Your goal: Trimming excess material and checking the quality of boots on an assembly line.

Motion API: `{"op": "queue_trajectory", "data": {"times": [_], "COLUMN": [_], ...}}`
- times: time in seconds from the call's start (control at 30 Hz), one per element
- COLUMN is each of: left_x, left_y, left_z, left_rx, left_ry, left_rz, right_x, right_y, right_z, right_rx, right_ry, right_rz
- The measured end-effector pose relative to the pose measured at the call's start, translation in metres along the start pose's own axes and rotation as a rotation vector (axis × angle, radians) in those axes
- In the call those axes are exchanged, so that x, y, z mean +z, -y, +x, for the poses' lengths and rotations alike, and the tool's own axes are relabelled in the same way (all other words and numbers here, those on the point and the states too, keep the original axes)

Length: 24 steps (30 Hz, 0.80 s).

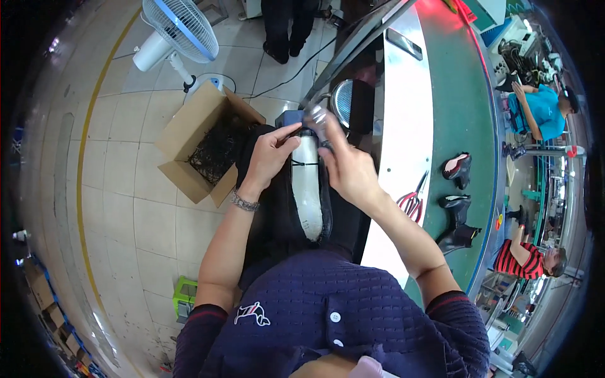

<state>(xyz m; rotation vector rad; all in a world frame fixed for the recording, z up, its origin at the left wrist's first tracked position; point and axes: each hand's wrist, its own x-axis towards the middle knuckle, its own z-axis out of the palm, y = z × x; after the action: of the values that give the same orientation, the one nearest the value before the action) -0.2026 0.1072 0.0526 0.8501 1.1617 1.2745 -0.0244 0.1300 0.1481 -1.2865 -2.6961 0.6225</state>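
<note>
A black shoe (307, 195) lies bottom up across my lap, its pale, unfinished underside facing me with a dark cord or band across it. At the shoe's far end is my left hand (271, 156), thumb and forefinger closed on its edge. My right hand (350, 167) is closed around a tool (317, 116) with a shiny metal end, held just over that far end. Motion blurs the tool, and its exact kind cannot be made out.
An open cardboard box (183, 142) of dark scraps stands on the left, near a fan (179, 34). Along the right runs a white bench (403, 126) with red-handled scissors (411, 205), a phone (403, 44) and black boots (455, 220) on a green strip. Co-workers sit beyond.
</note>
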Motion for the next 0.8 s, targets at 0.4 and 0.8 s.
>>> {"op": "queue_trajectory", "data": {"times": [0.4,0.8], "left_x": [0.010,0.005], "left_y": [-0.024,-0.003], "left_z": [0.017,-0.019], "left_rx": [-0.006,-0.062], "left_ry": [-0.088,0.114], "left_rz": [0.305,-0.094], "right_x": [0.031,0.120], "right_y": [-0.168,-0.257], "right_z": [-0.037,-0.201], "right_rx": [0.620,0.667], "right_ry": [-0.336,-0.894], "right_rz": [0.146,-0.257]}}
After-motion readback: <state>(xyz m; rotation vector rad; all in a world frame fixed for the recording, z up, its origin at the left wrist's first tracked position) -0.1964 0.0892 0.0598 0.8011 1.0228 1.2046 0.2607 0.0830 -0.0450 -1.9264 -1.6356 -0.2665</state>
